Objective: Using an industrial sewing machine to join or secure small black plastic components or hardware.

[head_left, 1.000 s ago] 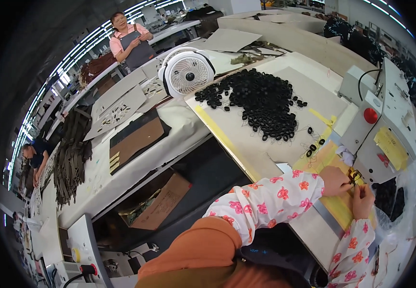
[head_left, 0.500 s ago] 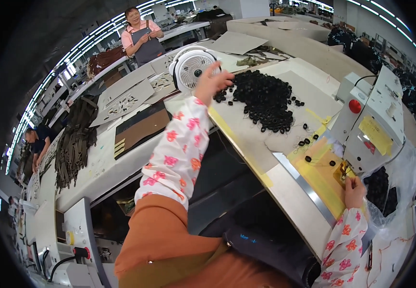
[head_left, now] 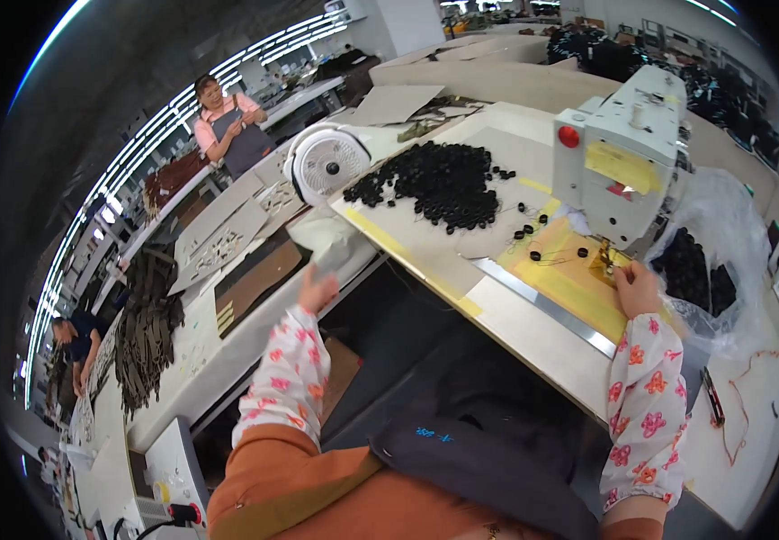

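Observation:
My right hand [head_left: 637, 290] is at the needle area of a white sewing machine [head_left: 619, 171], thumb and fingers pressed together beside a small brass-coloured fitting [head_left: 605, 259]. What they pinch is too small and hidden to make out. My left hand [head_left: 319, 290] hangs in the air by the table's left edge, slightly blurred, a finger stretched out and nothing visible in it. A large heap of small black rings [head_left: 448, 180] with loose threads lies on the table beyond. A few loose black rings [head_left: 535, 256] lie nearer the machine, some on a yellow-taped patch [head_left: 569, 292].
A white fan [head_left: 328, 166] stands left of the heap. Right of the machine sits a clear plastic bag [head_left: 722, 216] holding black pieces. A red cutter [head_left: 711, 396] lies near the right edge. Dark straps [head_left: 148, 315] hang over the left table; two people stand farther off.
My left hand has drawn back from the edge of the black heap, toward me and to the left. The right hand stays at the machine. The whole view has shifted.

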### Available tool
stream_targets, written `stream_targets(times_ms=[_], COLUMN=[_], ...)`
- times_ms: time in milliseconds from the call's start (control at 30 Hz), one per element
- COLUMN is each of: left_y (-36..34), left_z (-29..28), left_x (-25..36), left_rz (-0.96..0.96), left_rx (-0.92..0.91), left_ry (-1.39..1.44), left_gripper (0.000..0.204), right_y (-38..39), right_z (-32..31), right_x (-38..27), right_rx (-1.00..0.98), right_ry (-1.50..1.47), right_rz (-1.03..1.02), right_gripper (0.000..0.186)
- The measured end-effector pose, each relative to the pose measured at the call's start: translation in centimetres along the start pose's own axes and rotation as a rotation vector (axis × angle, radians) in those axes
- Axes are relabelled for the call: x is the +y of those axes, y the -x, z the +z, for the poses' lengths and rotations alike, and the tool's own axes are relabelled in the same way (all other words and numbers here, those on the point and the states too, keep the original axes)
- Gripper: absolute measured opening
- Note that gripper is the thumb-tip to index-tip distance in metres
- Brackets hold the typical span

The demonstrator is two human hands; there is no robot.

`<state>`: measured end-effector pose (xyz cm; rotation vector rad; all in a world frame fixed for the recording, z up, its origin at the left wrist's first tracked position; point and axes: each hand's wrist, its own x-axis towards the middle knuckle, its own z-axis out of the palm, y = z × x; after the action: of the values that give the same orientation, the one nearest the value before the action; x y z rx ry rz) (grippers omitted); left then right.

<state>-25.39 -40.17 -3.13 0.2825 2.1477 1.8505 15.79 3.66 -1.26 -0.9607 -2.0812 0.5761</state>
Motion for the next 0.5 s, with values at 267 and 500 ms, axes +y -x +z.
stream_targets(times_ms=[267,500], left_y=[12.2,9.3], left_z=[6.9,0.9], left_x=[-12.9,6.2], left_rz=[-0.452,0.193], left_rx=[-0.286,-0.167], left_ry=[-0.028,0.473], left_gripper=[0.093,0.076], right_y=[0.3,-1.0], right_z=[-0.8,1.2], right_x=[1.5,6.4], right_rx=[0.001,-0.094], right_ry=[-0.087,-0.154], right_rz=[-0.001,-0.002], right_gripper=[0.022,0.023])
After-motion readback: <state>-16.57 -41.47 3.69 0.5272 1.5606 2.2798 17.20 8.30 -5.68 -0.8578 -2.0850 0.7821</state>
